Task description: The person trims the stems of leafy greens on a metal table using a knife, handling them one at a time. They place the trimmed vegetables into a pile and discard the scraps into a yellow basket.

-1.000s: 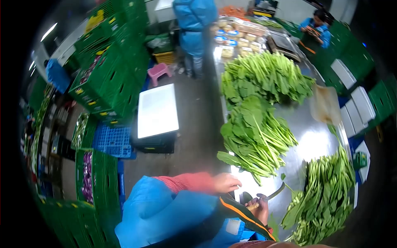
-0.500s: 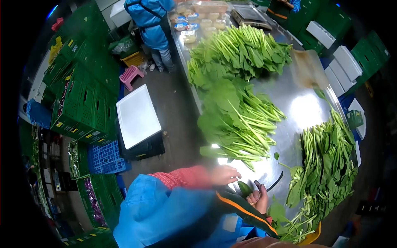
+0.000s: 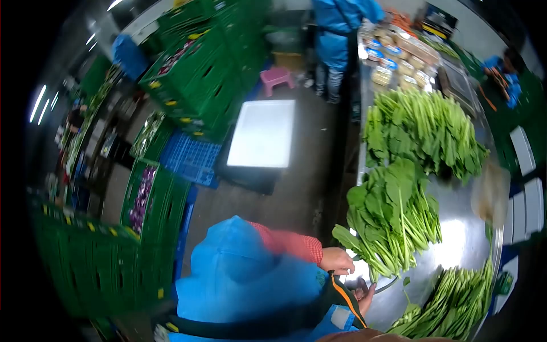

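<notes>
My left hand, in a red checked sleeve, is beside the near edge of the leafy-green bunches, with its fingers loosely bent and nothing visible in them. Just below it, my right hand is closed on a knife, whose dark curved blade points right over the steel table. The handle is mostly hidden by the fingers. A bunch of leafy greens lies in front of the hands, stems towards me. Another pile of greens lies to the right of the knife.
More greens lie farther up the steel table, before several packed tubs. A person in blue stands at the far left of the table. Green crates, a white lid and a pink stool stand left.
My view has turned left, so the table and crates appear farther right. My left hand has lowered its fingers; the right hand still grips the knife. The loose leaf between them no longer shows.
</notes>
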`<state>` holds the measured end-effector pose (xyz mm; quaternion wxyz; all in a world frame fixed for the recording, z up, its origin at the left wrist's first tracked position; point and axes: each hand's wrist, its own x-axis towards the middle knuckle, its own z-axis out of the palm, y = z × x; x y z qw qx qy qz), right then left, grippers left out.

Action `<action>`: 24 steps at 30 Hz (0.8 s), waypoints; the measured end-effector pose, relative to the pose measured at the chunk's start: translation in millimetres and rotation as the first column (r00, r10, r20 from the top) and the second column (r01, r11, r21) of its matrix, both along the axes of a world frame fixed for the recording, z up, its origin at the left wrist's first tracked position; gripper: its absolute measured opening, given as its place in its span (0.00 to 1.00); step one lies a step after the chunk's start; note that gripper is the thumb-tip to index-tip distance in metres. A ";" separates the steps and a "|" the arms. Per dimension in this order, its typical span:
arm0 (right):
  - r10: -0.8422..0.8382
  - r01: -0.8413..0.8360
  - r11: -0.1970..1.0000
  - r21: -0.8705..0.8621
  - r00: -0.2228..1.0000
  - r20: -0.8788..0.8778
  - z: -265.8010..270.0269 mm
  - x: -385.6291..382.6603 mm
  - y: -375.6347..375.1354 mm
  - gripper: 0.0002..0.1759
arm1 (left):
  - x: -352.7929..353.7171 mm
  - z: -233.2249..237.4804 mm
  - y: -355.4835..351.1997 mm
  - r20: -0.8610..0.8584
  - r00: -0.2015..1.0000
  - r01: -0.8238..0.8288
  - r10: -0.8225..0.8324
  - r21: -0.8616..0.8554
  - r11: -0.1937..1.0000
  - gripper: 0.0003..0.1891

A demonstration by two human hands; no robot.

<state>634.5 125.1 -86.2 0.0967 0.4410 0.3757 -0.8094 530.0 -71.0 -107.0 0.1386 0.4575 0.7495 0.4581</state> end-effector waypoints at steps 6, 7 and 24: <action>0.159 -0.155 0.987 0.040 0.977 -0.139 -25.4 -5.1 -6.1 0.36 | 24.0 20.2 -50.5 -0.073 0.974 -0.218 0.212 -0.080 0.973 0.07; 0.152 -0.150 0.988 0.028 0.981 -0.117 -27.0 -5.8 -8.0 0.35 | 29.1 20.0 -58.5 -0.086 0.972 -0.226 0.219 -0.096 0.969 0.07; 0.867 -0.435 0.064 0.898 0.469 0.166 -36.7 37.6 -57.4 0.22 | 173.6 27.5 -124.2 0.177 0.731 -0.584 0.659 -0.335 0.739 0.10</action>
